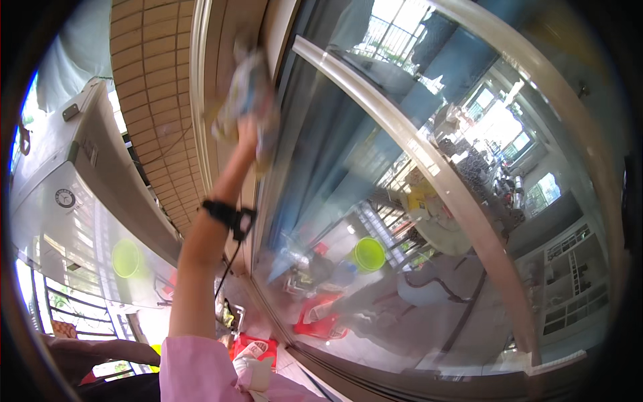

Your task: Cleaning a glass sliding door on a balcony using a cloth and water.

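My left hand (247, 129) reaches high along a beige door frame (226, 75) and holds a crumpled, light multicoloured cloth (250, 83). Both cloth and fingers are motion-blurred, so the exact contact with the frame cannot be told. Around that wrist is a black strap (221, 213) carrying a small device, from which a black cable hangs. Right beside the hand stands a large glass door panel (331, 201) with a metallic crossbar (427, 145). My right hand is out of view.
A glossy white cabinet-like appliance (95, 216) stands left, beside a tan tiled wall (155, 75). Below, a slippered foot (253, 352) rests on a red plastic stool (269, 346). The glass reflects a green basin, furniture and windows. A dark railing (75, 306) lies lower left.
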The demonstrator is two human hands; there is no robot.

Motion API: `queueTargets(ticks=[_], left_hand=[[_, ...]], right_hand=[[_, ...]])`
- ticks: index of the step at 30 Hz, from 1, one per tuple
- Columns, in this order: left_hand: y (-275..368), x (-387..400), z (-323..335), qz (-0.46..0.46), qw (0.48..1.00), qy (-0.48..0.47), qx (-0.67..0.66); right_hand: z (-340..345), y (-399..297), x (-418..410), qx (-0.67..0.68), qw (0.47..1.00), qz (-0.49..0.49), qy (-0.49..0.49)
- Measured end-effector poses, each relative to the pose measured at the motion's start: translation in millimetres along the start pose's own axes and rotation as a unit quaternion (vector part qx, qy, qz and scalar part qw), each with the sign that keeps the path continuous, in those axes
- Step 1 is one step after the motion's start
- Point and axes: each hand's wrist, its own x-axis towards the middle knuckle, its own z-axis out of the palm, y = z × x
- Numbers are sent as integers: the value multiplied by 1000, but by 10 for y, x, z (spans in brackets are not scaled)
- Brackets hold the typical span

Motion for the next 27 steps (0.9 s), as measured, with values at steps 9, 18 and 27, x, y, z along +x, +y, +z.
queueTargets(ticks=[9, 18, 27], left_hand=[[-145, -2883, 512, -407, 900, -61, -144], [1316, 93, -249, -171, 938, 155, -259], [3061, 2655, -1201, 237, 945, 221, -46]], right_hand=[[-98, 75, -126, -61, 998, 13, -11], [-339, 289, -281, -72, 997, 23, -12], [-36, 22, 87, -286, 935, -211, -5]])
